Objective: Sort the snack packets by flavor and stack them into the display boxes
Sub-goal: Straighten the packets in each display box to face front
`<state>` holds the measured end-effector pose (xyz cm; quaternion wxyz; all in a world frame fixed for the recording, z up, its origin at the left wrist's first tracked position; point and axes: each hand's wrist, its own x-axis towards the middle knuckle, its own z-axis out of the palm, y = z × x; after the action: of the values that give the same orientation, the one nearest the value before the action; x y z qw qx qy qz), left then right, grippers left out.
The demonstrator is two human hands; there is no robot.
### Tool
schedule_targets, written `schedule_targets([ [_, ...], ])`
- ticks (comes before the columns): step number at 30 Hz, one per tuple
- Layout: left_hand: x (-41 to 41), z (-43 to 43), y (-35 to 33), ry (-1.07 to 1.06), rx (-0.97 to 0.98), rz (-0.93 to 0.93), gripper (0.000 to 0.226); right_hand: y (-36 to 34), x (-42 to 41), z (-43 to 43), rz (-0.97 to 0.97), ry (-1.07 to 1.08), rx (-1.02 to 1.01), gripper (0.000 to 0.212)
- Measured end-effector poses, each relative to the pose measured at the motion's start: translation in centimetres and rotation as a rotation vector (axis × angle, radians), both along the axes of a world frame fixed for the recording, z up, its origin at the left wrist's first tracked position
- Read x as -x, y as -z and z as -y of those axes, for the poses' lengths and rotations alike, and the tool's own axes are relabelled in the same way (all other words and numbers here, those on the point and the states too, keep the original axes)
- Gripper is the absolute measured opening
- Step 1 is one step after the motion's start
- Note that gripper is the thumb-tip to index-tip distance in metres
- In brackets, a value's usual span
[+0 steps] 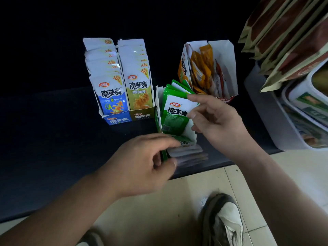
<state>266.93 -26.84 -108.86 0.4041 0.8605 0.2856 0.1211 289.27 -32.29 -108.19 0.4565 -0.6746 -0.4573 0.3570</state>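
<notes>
Far left of the frame, the dark table (53,130) is seen. Next, at upper centre-left, a blue display box (117,119) is filled with upright blue packets (110,93), and an olive display box (142,115) packed with olive packets (138,82) is set touching its right side. Both look done.

At lower centre, a blurred bundle of packets (188,153) is gripped by the left hand (142,162), fingers curled round its near end. The bundle is held flat, just below the open front of the green display box (158,110), whose long axis runs up the frame. Inside it the front green packet (174,116) stands upright, its top right corner pinched between finger and thumb of the right hand (218,119). The hands are apart, one at each end of the box front.

The bundle is nearer the left hand, so room at the front must probably be made by the right.

Up and right, mixed orange packets (204,63) are left loose in an orange display box (223,64), apparently unsorted. At far right, brown bags (284,32) hang over a white tray (266,112), crowding that side. A shoe (225,219) is seen below.
</notes>
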Motion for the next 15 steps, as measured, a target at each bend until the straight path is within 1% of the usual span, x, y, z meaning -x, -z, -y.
schedule_targets([
  [2,0.3,0.3,0.0,0.079,-0.060,-0.060,0.055,0.0,0.0,-0.3,0.014,0.042,0.001,0.029],
  [3,0.3,0.5,0.1,0.085,-0.077,-0.070,0.059,-0.1,0.1,-0.4,0.022,0.056,0.007,0.026],
  [4,0.2,0.6,0.2,0.068,-0.094,-0.055,0.056,-0.1,0.2,-0.6,0.034,0.064,0.013,0.023],
  [7,-0.4,0.9,0.7,-0.018,-0.188,0.046,0.028,-0.4,0.4,-0.9,0.086,0.050,0.016,0.017],
  [8,-0.7,1.0,0.8,-0.040,-0.210,0.060,0.025,-0.4,0.6,-1.0,0.101,0.043,0.017,0.015],
  [11,-1.2,1.5,0.5,-0.117,-0.196,0.070,0.029,-0.5,0.6,-1.2,0.122,0.052,0.024,0.011],
  [15,-1.2,2.0,0.0,-0.133,-0.124,0.113,0.034,-0.8,0.4,-1.5,0.090,0.086,0.020,0.011],
])
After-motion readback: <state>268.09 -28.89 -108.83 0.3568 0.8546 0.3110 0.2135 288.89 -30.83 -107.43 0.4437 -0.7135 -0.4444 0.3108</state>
